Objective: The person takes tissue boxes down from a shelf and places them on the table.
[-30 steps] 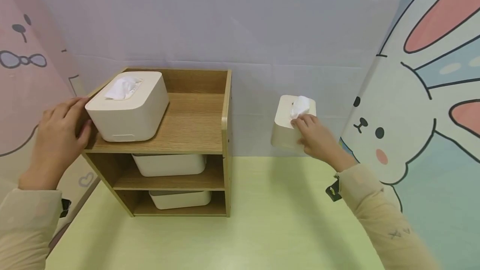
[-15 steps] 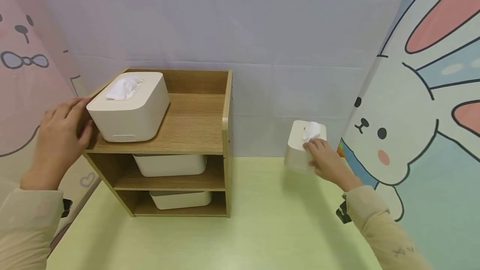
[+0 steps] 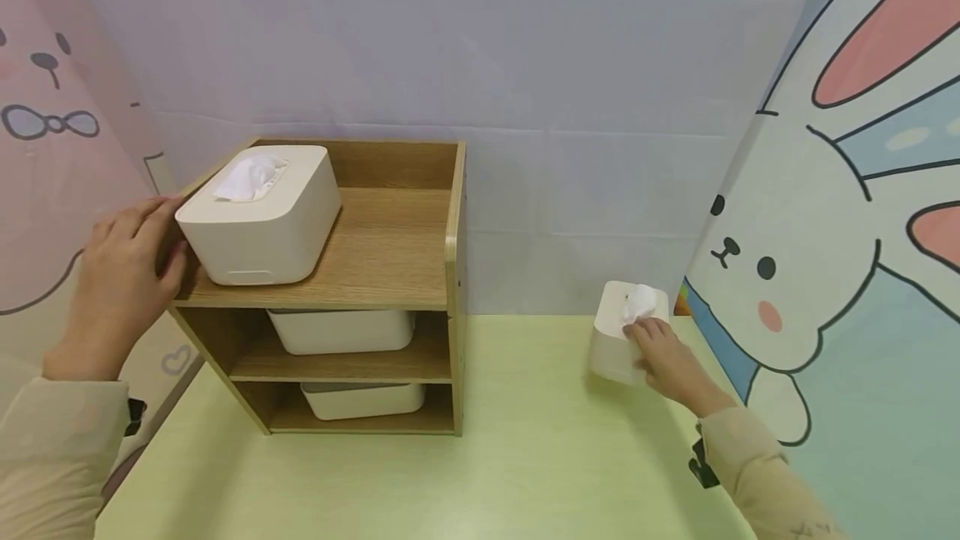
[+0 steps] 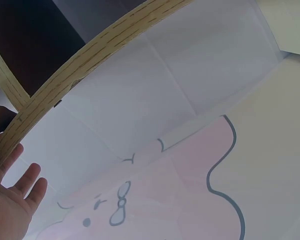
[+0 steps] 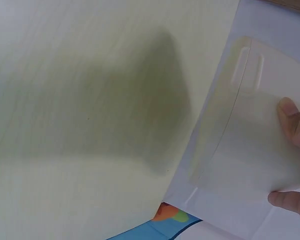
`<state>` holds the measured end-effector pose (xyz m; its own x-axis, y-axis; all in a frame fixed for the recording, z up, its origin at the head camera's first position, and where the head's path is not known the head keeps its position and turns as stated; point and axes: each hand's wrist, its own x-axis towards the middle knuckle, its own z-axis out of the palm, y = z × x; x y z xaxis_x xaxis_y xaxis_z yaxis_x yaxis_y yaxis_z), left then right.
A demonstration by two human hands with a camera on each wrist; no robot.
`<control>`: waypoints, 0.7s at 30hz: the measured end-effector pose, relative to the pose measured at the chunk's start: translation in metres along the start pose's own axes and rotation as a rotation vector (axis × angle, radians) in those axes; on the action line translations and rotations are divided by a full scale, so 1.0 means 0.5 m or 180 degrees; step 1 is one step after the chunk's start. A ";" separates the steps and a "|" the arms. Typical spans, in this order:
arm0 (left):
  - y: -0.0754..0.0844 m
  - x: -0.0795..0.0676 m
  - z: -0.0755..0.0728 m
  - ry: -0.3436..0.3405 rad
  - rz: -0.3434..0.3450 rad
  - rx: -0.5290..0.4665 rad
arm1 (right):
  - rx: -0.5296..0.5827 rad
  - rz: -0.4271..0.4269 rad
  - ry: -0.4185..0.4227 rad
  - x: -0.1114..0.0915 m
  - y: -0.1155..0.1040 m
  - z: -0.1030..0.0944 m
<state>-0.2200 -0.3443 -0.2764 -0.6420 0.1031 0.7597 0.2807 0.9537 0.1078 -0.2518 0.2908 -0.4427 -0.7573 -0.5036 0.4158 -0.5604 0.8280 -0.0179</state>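
Note:
My left hand (image 3: 127, 282) grips the upper left side panel of a wooden shelf (image 3: 397, 248); in the left wrist view its fingers (image 4: 27, 180) spread along one side of the panel's edge. Just right of that hand, a cream tissue box (image 3: 258, 232) with a white tissue poking out stands on the shelf's top. Off to the right, my right hand (image 3: 671, 365) holds a smaller cream tissue box (image 3: 615, 344) above the table. In the right wrist view the thumb and a finger press this box's side, and its shadow falls on the table.
Two white bins (image 3: 341, 332) sit in the shelf's lower compartments, one per level. The shelf stands on a pale yellow-green table (image 3: 525, 457). A plain back wall and cartoon-printed side walls, one with a rabbit (image 3: 787, 223), enclose the table.
My right hand has lowered the smaller tissue box toward the table and moved it rightward. The left hand, the shelf and the larger tissue box stay in place.

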 end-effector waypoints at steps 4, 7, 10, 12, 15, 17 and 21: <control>0.001 0.000 0.000 0.0002 -0.0002 -0.0001 | -0.0021 -0.0020 0.0053 -0.021 0.009 0.015; 0.000 -0.001 0.000 0.0017 0.0005 0.0004 | -0.0035 -0.0059 0.0127 -0.034 0.015 0.023; 0.000 -0.001 0.001 0.0022 0.0018 0.0000 | -0.0026 -0.0057 0.0183 -0.045 0.020 0.028; 0.000 -0.002 0.002 0.0019 0.0018 -0.0007 | -0.0025 -0.0035 0.0200 -0.051 0.024 0.031; 0.000 -0.001 0.001 0.0010 0.0011 -0.0011 | -0.0016 -0.0017 0.0220 -0.060 0.029 0.035; 0.000 -0.002 0.001 0.0003 0.0001 -0.0010 | -0.0013 -0.0019 0.0239 -0.067 0.032 0.038; 0.000 -0.002 0.001 0.0002 -0.0005 -0.0006 | 0.0011 -0.0026 0.0284 -0.078 0.037 0.040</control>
<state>-0.2198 -0.3441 -0.2774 -0.6420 0.1013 0.7600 0.2810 0.9534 0.1103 -0.2396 0.3208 -0.4775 -0.7199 -0.4861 0.4954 -0.5677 0.8231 -0.0174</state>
